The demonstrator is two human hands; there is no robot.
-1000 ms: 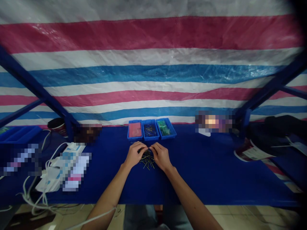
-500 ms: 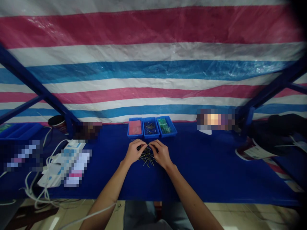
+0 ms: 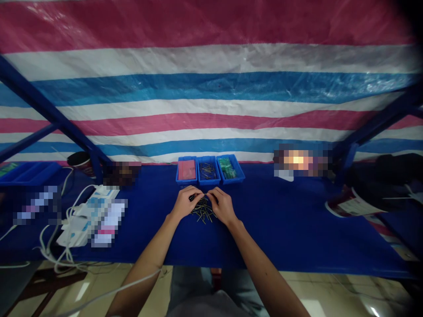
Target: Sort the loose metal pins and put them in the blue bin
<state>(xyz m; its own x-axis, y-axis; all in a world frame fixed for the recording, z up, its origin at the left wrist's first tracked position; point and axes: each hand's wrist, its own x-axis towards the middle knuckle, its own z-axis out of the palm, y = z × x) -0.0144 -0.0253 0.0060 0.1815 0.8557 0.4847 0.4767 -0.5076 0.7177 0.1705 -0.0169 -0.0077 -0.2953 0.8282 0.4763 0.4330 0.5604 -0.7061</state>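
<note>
Blue-covered workbench (image 3: 277,237) under a striped tarpaulin (image 3: 211,83): a person's curled left hand (image 3: 188,203) and right hand (image 3: 223,206) meet, fingertips almost touching, directly above a loose pile of thin metal pins (image 3: 203,213) lying on the cover. A dark pin end (image 3: 192,197) shows at the left fingertips; whether either hand has hold of anything cannot be told. Just beyond, a blue tray of similar pins (image 3: 208,182) stands between a blue tray with a pink block (image 3: 185,181) and a blue tray of green pieces (image 3: 236,175).
</note>
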